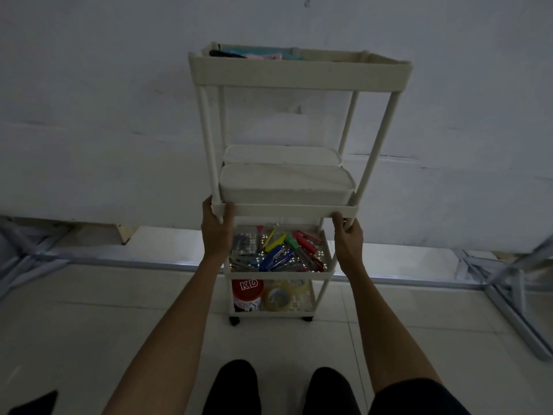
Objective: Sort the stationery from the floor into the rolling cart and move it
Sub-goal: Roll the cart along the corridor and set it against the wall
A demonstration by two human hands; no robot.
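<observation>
cart: we are judging the sorting done; rolling cart (287, 209) is standing on the tiled floor (119, 324) near the wall, tiers loaded | hands: left hand (216, 227) and right hand (347, 236) are closing around its second-tier corners | left: moving it

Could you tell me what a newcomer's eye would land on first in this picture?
The tall white rolling cart against the wall dominates, with the left hand and right hand gripping the front corners of its second tier. Next come the colourful staplers on the third shelf, and the red tin on the bottom one.
</observation>
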